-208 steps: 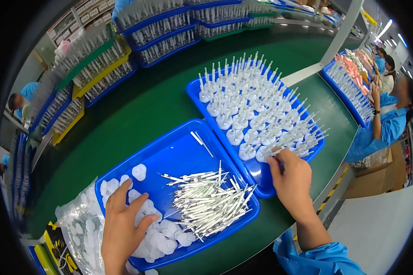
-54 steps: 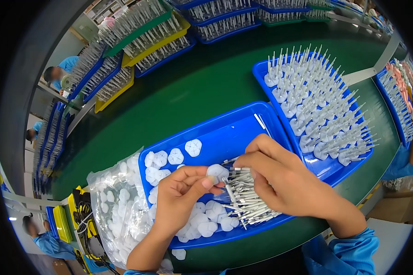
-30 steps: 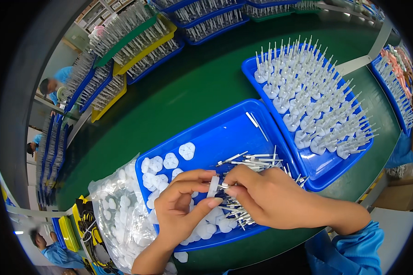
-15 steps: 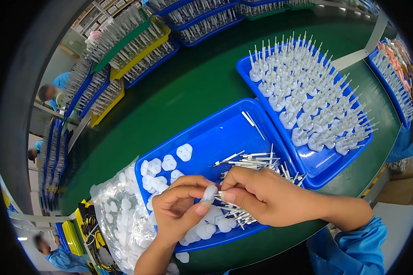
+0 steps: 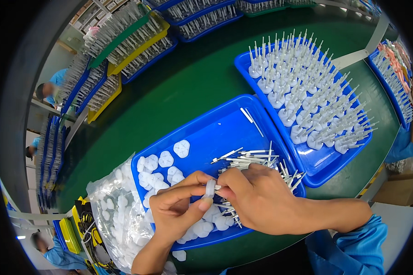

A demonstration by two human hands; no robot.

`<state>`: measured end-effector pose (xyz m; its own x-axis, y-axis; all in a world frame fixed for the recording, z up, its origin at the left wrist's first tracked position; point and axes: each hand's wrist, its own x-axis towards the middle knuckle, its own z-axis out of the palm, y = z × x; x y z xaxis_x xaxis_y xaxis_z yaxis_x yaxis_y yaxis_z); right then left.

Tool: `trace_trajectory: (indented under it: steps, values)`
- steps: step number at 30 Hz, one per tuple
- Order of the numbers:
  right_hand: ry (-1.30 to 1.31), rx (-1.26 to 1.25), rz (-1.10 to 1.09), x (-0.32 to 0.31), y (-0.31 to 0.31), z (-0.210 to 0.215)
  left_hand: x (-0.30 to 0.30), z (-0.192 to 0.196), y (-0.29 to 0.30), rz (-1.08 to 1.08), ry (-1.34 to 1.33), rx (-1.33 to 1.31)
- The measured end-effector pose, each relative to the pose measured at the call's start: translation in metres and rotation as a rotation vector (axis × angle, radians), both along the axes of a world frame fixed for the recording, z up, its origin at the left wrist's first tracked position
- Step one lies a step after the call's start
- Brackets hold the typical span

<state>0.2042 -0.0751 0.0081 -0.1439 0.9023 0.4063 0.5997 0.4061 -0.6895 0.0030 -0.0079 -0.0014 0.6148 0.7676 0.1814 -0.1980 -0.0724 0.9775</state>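
Over the near blue tray (image 5: 202,133), my left hand (image 5: 179,208) pinches a white plastic disc (image 5: 210,189) on edge between thumb and fingers. My right hand (image 5: 270,201) is closed on a thin white rod (image 5: 217,187), of which only the end near the disc's face shows. The rest of that rod is hidden by my fingers; whether its end sits in the disc, I cannot tell. Loose white discs (image 5: 165,159) lie on the tray's left side and below my left hand. A heap of white rods (image 5: 254,159) lies around my right hand.
Right of the near tray, another blue tray (image 5: 316,169) holds many upright rods on white bases. A clear bag of white discs (image 5: 119,220) lies at the left. Stacked trays (image 5: 137,57) line the far side of the green table (image 5: 170,96). Other people sit beyond the left edge.
My right hand has turned, its back now more upward, and its fingers have come closer to the disc. The left hand still holds the disc, slightly tilted differently.
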Motion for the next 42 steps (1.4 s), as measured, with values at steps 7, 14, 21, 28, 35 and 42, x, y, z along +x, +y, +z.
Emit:
trace_trajectory:
  steps: [7, 14, 21, 28, 35, 42]
  values:
    - [0.156, 0.067, 0.068, 0.006, 0.009, 0.005, 0.007, 0.011, 0.000, 0.156, 0.035, 0.419]
    - [0.098, 0.107, 0.041, 0.007, 0.009, 0.007, 0.006, 0.024, 0.005, 0.125, 0.263, 0.765]
    - [0.210, 0.083, 0.043, 0.004, 0.006, 0.007, -0.002, 0.010, 0.005, 0.142, 0.246, 1.050]
    - [0.228, 0.143, 0.094, 0.006, 0.008, 0.008, 0.003, 0.013, 0.002, 0.151, 0.162, 0.887]
    - [0.221, 0.093, 0.094, 0.011, 0.008, 0.013, 0.004, 0.012, 0.007, 0.110, 0.213, 0.911]
    - [-0.328, -0.111, -0.079, 0.053, 0.027, 0.016, -0.009, 0.008, 0.009, 0.382, 0.094, 0.129]
